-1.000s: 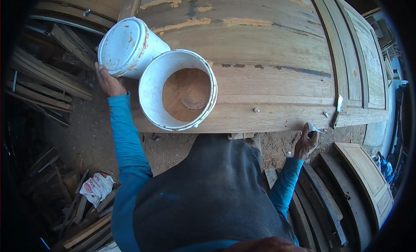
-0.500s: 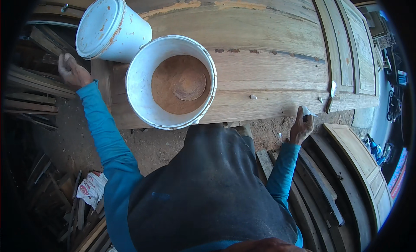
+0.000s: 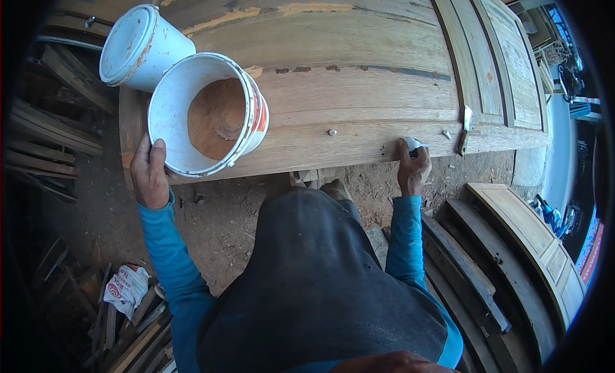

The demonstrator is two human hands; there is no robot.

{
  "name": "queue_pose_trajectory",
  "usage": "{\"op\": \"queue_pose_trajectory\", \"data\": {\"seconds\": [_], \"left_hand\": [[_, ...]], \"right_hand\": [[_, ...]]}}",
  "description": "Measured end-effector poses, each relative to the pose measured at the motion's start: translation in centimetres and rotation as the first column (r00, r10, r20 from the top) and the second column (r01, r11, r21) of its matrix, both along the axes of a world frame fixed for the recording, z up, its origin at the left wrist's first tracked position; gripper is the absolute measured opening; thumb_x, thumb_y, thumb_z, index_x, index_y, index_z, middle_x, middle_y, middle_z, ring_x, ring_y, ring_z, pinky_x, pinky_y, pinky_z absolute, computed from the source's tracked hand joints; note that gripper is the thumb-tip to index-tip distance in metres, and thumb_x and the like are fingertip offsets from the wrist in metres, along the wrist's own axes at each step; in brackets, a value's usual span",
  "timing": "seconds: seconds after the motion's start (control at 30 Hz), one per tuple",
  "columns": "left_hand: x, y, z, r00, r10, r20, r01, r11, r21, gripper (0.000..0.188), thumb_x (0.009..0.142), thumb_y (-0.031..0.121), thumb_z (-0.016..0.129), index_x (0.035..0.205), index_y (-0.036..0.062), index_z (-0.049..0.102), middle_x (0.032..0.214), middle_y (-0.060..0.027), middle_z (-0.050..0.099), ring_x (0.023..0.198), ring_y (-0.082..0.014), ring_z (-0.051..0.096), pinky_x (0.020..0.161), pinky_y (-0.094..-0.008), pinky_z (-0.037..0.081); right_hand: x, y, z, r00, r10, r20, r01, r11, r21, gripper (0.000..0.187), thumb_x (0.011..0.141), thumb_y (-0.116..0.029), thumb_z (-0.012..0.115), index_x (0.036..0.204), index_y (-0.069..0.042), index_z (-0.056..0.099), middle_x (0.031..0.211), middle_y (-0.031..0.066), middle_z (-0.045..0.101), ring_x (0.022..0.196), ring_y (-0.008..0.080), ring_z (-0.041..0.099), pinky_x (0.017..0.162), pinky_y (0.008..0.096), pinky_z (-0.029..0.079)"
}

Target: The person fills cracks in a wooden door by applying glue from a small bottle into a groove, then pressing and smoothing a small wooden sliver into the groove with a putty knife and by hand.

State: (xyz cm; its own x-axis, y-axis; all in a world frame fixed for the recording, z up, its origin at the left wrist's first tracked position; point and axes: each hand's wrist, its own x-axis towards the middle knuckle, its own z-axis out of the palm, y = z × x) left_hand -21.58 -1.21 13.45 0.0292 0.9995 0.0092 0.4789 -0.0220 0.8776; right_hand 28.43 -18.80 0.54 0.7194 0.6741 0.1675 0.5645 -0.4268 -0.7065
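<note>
On the wooden panel [image 3: 359, 97] stands an open white bucket [image 3: 168, 116] with brown powder [image 3: 211, 120] in its bottom. My left hand [image 3: 151, 177] grips its near left wall, thumb over the rim and fingers outside. A lidded white bucket [image 3: 168, 49] stands behind it. At the panel's near edge, my right hand [image 3: 414, 174] is closed around a small white container with a tapered tip [image 3: 413, 143]; most of it is hidden by the fingers. Right of that hand lie a small white cap-like piece [image 3: 447, 134] and a putty knife [image 3: 466, 131].
A small pale round piece [image 3: 332, 132] rests between my hands on the panel. Orange filler streaks [image 3: 224, 19] mark its far side. Dark planks [image 3: 506, 264] and a panelled door [image 3: 528, 235] lie at the lower right. Scrap wood and a white sack [image 3: 127, 288] lie lower left.
My left hand has come from beside the buckets to the open bucket's rim and taken hold. That bucket now leans more to its side. My right hand keeps the white container near the panel edge.
</note>
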Motion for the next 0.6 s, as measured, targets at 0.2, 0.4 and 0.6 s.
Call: {"op": "queue_pose_trajectory", "data": {"seconds": [0.2,0.4,0.6], "left_hand": [[-2.1,-4.2,0.5,0.982,0.186,-0.023,-0.182,0.975,0.125,0.043,0.107,0.019,0.051,0.138,-0.0091,0.06,0.12,-0.0156,0.07,0.11,-0.0204,0.064,0.097,-0.0338,0.049],[-7.8,-6.7,2.9,0.902,0.426,-0.069,-0.41,0.895,0.176,0.04,0.105,0.021,0.053,0.132,-0.0072,0.064,0.105,-0.0106,0.072,0.086,-0.0146,0.067,0.072,-0.029,0.054],[-12.1,-7.6,3.4,0.846,0.522,-0.109,-0.493,0.843,0.214,0.038,0.105,0.022,0.053,0.129,-0.0054,0.065,0.092,-0.0072,0.072,0.067,-0.0106,0.064,0.053,-0.0263,0.05]], "right_hand": [[0.3,-0.4,-0.4,0.989,0.07,0.131,-0.065,0.997,-0.039,0.032,0.091,-0.028,0.08,0.105,0.0,0.075,0.087,0.0135,0.067,0.071,0.0275,0.064,0.066,0.0426,0.05],[0.7,-1.2,-0.7,0.993,0.084,0.083,-0.081,0.996,-0.031,0.033,0.09,-0.032,0.081,0.095,-0.001,0.071,0.085,0.0137,0.064,0.072,0.0289,0.063,0.066,0.0434,0.049],[0.1,-1.7,-1.1,0.993,0.027,0.111,-0.026,1.0,-0.012,0.038,0.088,-0.03,0.085,0.103,0.001,0.069,0.091,0.0134,0.066,0.077,0.0264,0.065,0.069,0.0402,0.051]]}}
